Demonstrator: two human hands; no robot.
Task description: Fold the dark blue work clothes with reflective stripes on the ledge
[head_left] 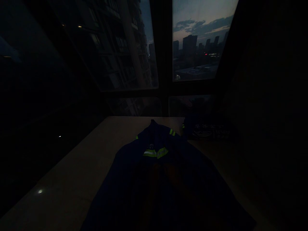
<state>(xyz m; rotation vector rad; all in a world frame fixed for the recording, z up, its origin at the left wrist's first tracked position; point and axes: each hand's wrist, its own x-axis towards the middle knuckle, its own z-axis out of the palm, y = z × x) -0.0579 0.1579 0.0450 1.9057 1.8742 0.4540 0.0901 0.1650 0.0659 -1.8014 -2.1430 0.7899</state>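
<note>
Left hand [156, 167] and right hand [170, 170], barely lit, are side by side at 6 o'clock, over a dark-blue cloth garment with lime-and-silver reflective bands [131, 160]; whether their fingers are spread, pressed together or pinching the cloth cannot be told. The garment extends from the centre of the view to the lower edge at 6 o'clock, its narrow top pointing to 12 and its sides widening toward 5 and 7. One broad band, bent at its middle, crosses it just above the hands, with small pale lettering over its left part; shorter lime bands show at 4 o'clock and between 7 and 8. Beneath it, a pale, smooth worktop [84, 163] shows toward 8 o'clock. At 3 o'clock, near the garment, is a dark bundle with pale printed lettering [208, 130]; whether it is a bag or folded cloth, and what it may contain, is too dark to tell. A dark-framed glass window [165, 57] stands at 12 o'clock.
</note>
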